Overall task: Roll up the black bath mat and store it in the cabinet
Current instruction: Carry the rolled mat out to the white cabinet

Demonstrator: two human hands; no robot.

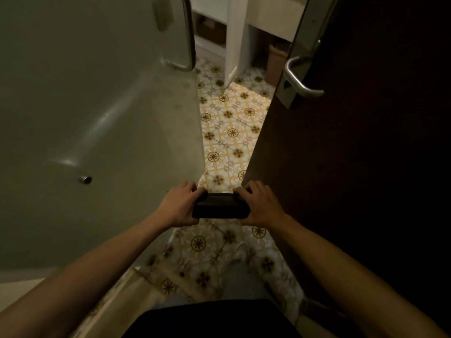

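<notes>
Person's lap: a dark patch of clothing [214,320] sat at the very bottom, closest of all, below the black roll.

Arms: two bare arms reached forward from the lap and met at the black roll.

Foot: a pale shoe shape [240,252] showed on the floor just under the black roll, too blurry to say more.

Black roll: the black bath mat [220,206] was rolled into a short, thick tube. It lay sideways, held up over the floor between the two hands.

Left hand: the left hand [179,203] wrapped around the left end of the roll, fingers curled over the top and pressed tight on it.

Right hand: the right hand [260,203] wrapped around the right end of the roll the same way, fingers curled over and squeezing it.

Floor: the tile floor [229,132] had yellow and brown flower shapes. It ran on past the roll.

Glass door: a cloudy glass door [97,106] with a metal bar handle [188,37] stood to the left of the roll.

Dark door: a dark brown door [366,142] with a silver lever handle [300,76] stood to the right of the roll.

Cabinet: white shelves [212,25] stood far beyond the roll.

Bin: a small brown bin [277,62] sat far beyond the roll, to the right of the shelves.
</notes>
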